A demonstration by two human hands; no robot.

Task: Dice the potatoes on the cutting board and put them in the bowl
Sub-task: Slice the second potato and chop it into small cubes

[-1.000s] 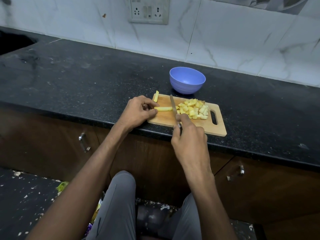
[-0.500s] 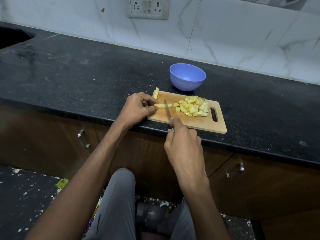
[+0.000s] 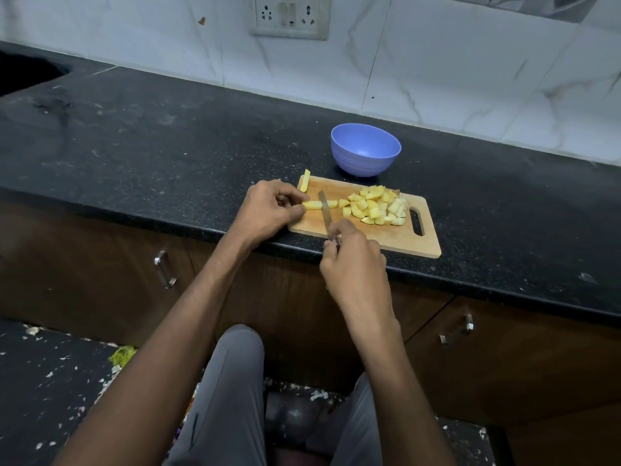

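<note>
Potato pieces, pale yellow and freshly cut, lie on the wooden cutting board, which sits on the black speckled surface close to its front edge. Off the board's left side, the left hand has its grip grasping the left end of a potato strip, thumb and fingertips pinching it flat against the wood. At the board's far-left corner a second potato strip lies lengthwise, partly overhanging the edge. Across the middle of the held strip stands the knife, its narrow blade running from the board's near edge toward its far edge. The right hand, in front of the board's near edge, has its grip clenched around the knife handle, with the forefinger stretched along the blade's back. Right of the blade, a single small cube sits apart, and beyond it the diced potato pile spreads over the board's right half: chunky, uneven cubes, some paler than others, heaped up to the slot handle at the board's right end. Just behind the board's far edge stands the blue bowl; it is round, glossy and holds no potato.
</note>
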